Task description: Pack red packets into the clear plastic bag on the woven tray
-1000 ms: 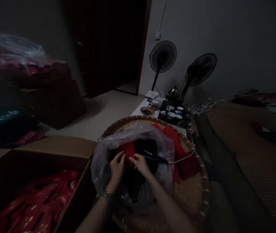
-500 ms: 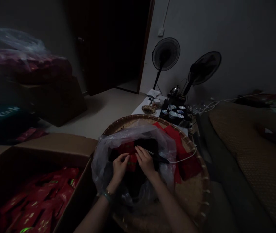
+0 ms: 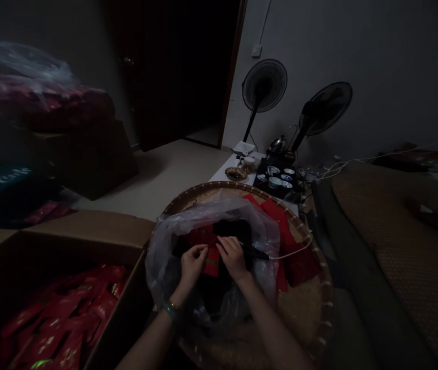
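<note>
A small red packet is pinched between my left hand and my right hand, each gripping one side edge. They hold it over the mouth of a clear plastic bag with dark contents. The bag rests in a round woven basket tray. A black tool with a white cord lies just right of my right hand. More red packets lie on the tray behind the bag.
A cardboard box at lower left holds several red packets. Beyond the tray stands a low table with a tea set and two standing fans. A sofa runs along the right. Bagged stacks sit at left.
The red packet has come lower and now shows a green-striped face between my fingers. Both hands stay over the bag, shifted slightly right in view.
</note>
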{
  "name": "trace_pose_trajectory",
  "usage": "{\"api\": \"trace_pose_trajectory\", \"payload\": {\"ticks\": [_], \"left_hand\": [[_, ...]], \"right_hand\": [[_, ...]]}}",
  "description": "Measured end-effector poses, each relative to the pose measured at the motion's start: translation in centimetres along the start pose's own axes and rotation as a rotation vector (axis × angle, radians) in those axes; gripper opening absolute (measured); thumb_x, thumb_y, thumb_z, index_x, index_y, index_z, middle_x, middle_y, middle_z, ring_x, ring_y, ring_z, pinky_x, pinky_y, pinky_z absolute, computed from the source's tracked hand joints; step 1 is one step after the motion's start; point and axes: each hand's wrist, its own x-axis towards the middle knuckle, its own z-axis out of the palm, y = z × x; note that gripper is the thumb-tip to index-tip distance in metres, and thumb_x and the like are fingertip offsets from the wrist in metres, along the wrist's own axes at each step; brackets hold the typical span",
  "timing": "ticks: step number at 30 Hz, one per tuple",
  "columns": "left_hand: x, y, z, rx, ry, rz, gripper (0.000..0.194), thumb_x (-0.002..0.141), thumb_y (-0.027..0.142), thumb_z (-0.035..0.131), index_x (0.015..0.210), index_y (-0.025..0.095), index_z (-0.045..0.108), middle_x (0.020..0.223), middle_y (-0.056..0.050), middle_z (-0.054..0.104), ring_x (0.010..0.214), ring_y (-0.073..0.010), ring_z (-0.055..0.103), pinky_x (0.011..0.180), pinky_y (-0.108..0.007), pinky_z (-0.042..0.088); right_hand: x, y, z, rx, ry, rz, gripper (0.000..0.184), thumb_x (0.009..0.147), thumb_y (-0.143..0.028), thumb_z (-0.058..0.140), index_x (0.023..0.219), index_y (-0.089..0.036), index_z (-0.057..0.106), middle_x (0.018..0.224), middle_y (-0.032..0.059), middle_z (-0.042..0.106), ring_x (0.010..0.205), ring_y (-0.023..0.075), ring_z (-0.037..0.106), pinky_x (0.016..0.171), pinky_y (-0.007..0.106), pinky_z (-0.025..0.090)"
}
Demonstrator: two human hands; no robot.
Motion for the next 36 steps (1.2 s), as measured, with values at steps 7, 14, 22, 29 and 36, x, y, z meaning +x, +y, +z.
{"api": "trace_pose_trajectory", "payload": {"ticks": [7,14,22,29,36], "left_hand": [[-0.1,0.0,0.1,0.007,-0.046,0.001,0.023,0.068,0.035,0.062,0.078,0.015,0.07,0.074,-0.006,0.07,0.069,-0.0176,0.064,0.064,-0.025,0.048],[-0.1,0.3,0.2,0.043,-0.117,0.003,0.025,0.067,0.031,0.062,0.085,0.014,0.068,0.08,-0.006,0.07,0.073,-0.0182,0.063,0.067,-0.026,0.048],[-0.8,0.1,0.4,0.158,-0.445,0.017,0.029,0.067,0.028,0.063,0.093,0.017,0.068,0.086,-0.006,0.071,0.076,-0.0223,0.063,0.071,-0.031,0.048],[0.2,-0.3,0.3,0.063,-0.148,0.015,0.046,0.067,0.017,0.059,0.113,0.016,0.058,0.11,-0.01,0.064,0.102,-0.0238,0.058,0.094,-0.038,0.039],[0.6,0.0,-0.1,-0.386,-0.153,-0.166,0.047,0.067,0.03,0.06,0.11,0.012,0.059,0.115,-0.013,0.06,0.1,-0.0258,0.058,0.08,-0.036,0.051]], "right_hand": [[0.1,0.4,0.4,0.068,-0.03,0.357,0.016,0.07,-0.03,0.068,0.077,-0.017,0.064,0.075,0.0051,0.062,0.068,0.0172,0.056,0.06,0.029,0.047],[0.8,0.8,-0.7,0.072,-0.133,0.363,0.02,0.07,-0.034,0.066,0.059,-0.018,0.06,0.063,0.0021,0.057,0.063,0.0158,0.054,0.059,0.026,0.044],[2.3,2.0,-4.5,0.073,-0.065,0.313,0.028,0.079,-0.034,0.054,0.057,-0.018,0.06,0.062,0.0034,0.056,0.068,0.0167,0.053,0.062,0.027,0.042],[2.1,2.6,-4.6,0.131,-0.199,0.483,0.022,0.076,-0.033,0.054,0.071,-0.016,0.067,0.064,0.0033,0.064,0.056,0.0156,0.054,0.054,0.026,0.041],[1.5,2.1,-3.1,0.251,-0.308,0.572,0.023,0.074,-0.029,0.052,0.08,-0.016,0.07,0.071,0.0037,0.069,0.055,0.0158,0.059,0.049,0.024,0.044]]}}
